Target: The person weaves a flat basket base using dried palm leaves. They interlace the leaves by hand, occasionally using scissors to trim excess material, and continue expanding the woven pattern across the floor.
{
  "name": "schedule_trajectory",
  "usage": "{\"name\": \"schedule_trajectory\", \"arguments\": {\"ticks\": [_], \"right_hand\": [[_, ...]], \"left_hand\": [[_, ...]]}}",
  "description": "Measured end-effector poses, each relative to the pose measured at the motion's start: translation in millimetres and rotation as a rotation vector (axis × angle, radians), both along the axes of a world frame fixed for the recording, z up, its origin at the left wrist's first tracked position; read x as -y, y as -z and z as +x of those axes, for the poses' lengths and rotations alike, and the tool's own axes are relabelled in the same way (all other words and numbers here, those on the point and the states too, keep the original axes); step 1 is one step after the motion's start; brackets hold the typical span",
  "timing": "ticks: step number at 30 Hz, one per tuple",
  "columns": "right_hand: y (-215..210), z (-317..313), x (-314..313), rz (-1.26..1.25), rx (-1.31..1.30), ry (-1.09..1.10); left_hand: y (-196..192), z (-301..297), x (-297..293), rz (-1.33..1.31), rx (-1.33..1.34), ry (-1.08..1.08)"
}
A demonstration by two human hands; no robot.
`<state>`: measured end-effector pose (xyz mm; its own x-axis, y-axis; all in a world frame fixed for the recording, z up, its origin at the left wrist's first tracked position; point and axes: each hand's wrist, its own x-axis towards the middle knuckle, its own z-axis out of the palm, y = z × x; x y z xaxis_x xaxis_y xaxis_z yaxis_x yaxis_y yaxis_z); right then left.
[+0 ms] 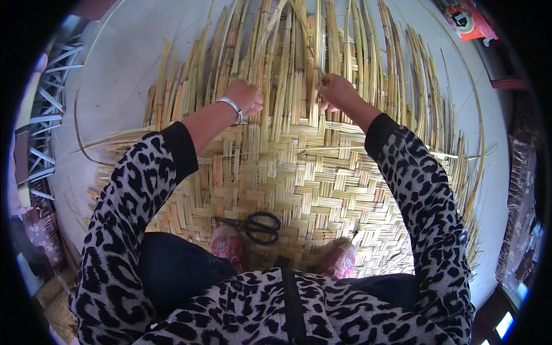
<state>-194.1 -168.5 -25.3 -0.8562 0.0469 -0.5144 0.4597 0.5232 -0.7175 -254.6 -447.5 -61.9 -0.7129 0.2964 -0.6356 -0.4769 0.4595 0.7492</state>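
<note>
One pale metal rack (47,121) stood at the far left edge, between nine and ten o'clock; the centre of the view served as the dial pivot. Pale floor (126,63) lay next to it, at ten o'clock. The left sleeve (129,192), in a black-on-grey spotted print with a dark cuff, reached in from eight o'clock. Two pink shoes rested on the woven work: the left shoe (228,246) at seven o'clock, the right shoe (340,260) at five.

A silver bracelet (232,108) circled the left wrist. The left hand (244,96), between eleven and twelve o'clock, had its fingers curled over the strips; whether it gripped one could not be told. The scissors (262,227), with dark loop handles, lay between six and seven o'clock, blades toward nine, near the left shoe.

The mat (299,190) occupied the centre, woven toward six o'clock, its loose upright strips fanning toward twelve. The right hand (339,92), at one o'clock, pinched a pale strip (317,57) between thumb and fingers. The right sleeve (422,192) crossed three o'clock. A red packet (468,22) sat near two o'clock, and a fringed cloth (520,198) lay at the edge past three.
</note>
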Motion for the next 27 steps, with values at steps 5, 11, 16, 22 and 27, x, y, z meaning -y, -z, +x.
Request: {"name": "schedule_trajectory", "arguments": {"ticks": [5,11,16,22,27], "right_hand": [[-8.4,-3.2,-12.3,-0.362,0.165,0.082],[-24.9,7.8,-20.7,-0.353,0.033,0.046],[-26.6,15.2,-19.3,-0.406,0.056,-0.064],[-17.4,23.5,-1.8,0.446,-0.230,-0.222],[-12.9,29.4,9.9,0.625,-0.335,-0.265]], "left_hand": [[27.1,-8.2,0.1,-0.164,-0.285,0.305],[13.0,-8.6,-19.6,-0.173,-0.064,0.284],[-1.6,1.0,-33.4,-0.050,-0.105,-0.027],[-26.9,14.3,-35.0,-0.031,0.010,-0.105],[-24.6,9.8,-33.0,0.231,0.227,-0.217]]}}
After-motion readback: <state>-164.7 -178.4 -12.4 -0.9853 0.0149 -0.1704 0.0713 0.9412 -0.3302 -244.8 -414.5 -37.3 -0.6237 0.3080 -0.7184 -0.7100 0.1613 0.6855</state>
